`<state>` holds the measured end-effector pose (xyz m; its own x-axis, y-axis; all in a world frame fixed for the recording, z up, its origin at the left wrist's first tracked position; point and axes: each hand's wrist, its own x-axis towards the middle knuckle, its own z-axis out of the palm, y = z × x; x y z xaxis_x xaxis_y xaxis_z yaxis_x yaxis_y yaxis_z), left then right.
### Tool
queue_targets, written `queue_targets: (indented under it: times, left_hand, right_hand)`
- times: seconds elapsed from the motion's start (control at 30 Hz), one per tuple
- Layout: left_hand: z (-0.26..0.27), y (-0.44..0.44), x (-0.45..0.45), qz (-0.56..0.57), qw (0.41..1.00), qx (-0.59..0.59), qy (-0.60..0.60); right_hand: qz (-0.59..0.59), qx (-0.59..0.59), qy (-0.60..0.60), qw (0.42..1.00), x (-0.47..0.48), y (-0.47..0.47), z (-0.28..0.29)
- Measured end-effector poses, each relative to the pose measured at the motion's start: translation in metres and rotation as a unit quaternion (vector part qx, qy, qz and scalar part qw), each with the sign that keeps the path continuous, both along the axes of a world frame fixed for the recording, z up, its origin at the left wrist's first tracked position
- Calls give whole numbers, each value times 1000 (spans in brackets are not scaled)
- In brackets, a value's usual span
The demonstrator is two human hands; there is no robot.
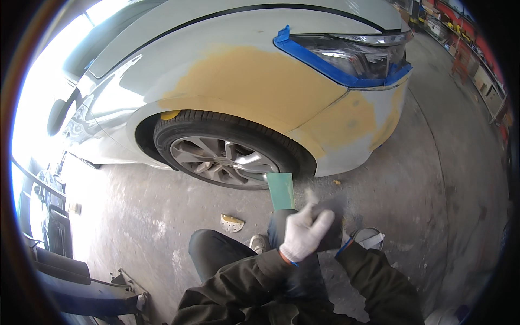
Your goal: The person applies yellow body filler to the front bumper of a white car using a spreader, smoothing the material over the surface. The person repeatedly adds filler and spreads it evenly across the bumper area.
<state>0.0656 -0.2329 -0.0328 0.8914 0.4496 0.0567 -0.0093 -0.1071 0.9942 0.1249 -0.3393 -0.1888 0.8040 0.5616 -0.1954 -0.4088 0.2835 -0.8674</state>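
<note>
My left hand (302,237), in a white knit glove, grips a dark, thin sheet (331,227) that is blurred and looks like sandpaper. Behind that sheet my right hand (345,237) is mostly hidden, so its grip does not show. A blurred pale yellowish shape (311,196) rises just beyond my left fingers. At my bent knee (284,215) is a green rectangular sheet (281,191), apart from both hands. Ahead stands a light-coloured car's front fender (248,83) with a broad tan patch of filler, which continues onto the bumper (341,120).
Blue masking tape (317,67) borders the headlight (349,57). Below the fender is the wheel (221,158). A half-round perforated sanding disc (232,223) lies on the concrete floor (162,243). Right of my hands sits a round container (368,239). A blue metal arm (93,296) reaches in lower left.
</note>
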Motion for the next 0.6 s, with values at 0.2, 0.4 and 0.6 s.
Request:
queue_targets:
  times: [0.2, 0.4, 0.6]
  left_hand:
    - [-3, 31, 6, 165, 980, 112, -14]
    - [-20, 8, 5, 96, 988, 120, -14]
    - [-11, 9, -3, -45, 986, 139, 82]
  right_hand:
    - [-150, 0, 165, 975, 11, -16, 109]
    - [-228, -129, 40, 964, -12, -5, 123]
    - [-231, -67, 18, 970, -12, -7, 112]
